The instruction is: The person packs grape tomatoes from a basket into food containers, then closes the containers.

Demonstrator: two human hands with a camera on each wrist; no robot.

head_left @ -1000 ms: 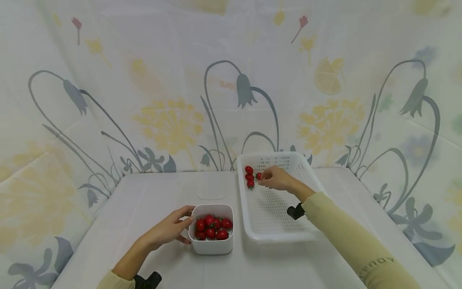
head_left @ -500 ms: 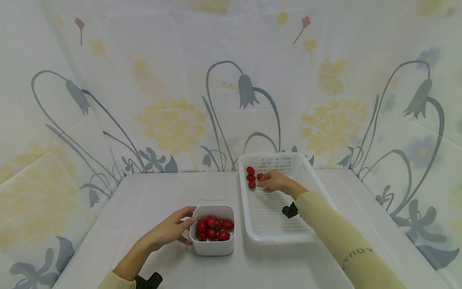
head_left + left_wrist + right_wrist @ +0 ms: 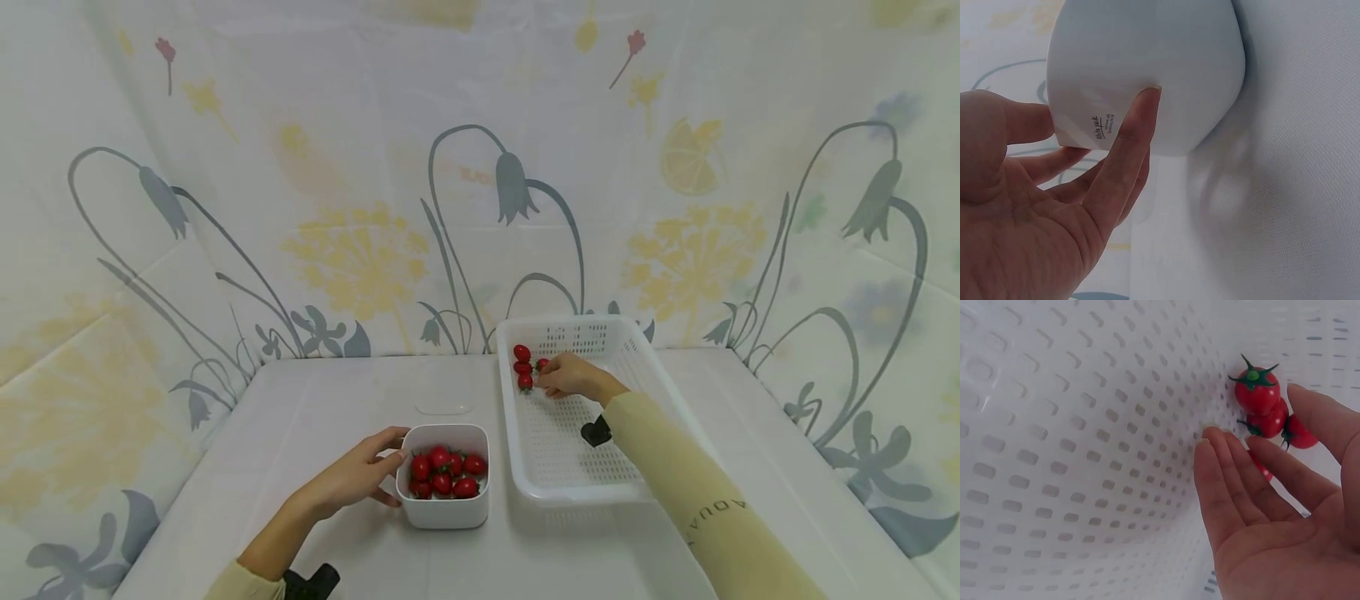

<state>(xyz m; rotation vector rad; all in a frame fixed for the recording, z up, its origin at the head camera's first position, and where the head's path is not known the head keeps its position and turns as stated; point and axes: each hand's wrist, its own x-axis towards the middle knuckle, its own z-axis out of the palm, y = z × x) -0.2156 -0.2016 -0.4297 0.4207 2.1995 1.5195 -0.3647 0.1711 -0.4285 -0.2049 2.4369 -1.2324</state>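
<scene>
My left hand (image 3: 356, 479) rests against the left side of a small white box (image 3: 444, 515), fingers spread along its outer wall. In the left wrist view, one straight finger lies along the box (image 3: 1166, 56), near some small print. Several red cherry tomatoes (image 3: 442, 482) fill the bottom of this box. Over a white slotted basket (image 3: 517, 454), my right hand (image 3: 577, 377) reaches down with fingers extended. A few more cherry tomatoes (image 3: 522, 367) lie at the basket's far left. In the right wrist view, thumb and fingers stand apart beside the tomatoes (image 3: 1257, 394), one partly hidden behind the fingers.
A clear, flat lid-like piece (image 3: 443, 408) lies behind the box on the white table (image 3: 337, 392). A flower-printed sheet (image 3: 360, 250) hangs behind and along both sides. The box stands left of the basket, with a narrow gap between them.
My right hand has lowered slightly beside the basket's tomatoes, and its forearm has shifted left. My left hand stays at the box. The whole view has drifted slightly.
</scene>
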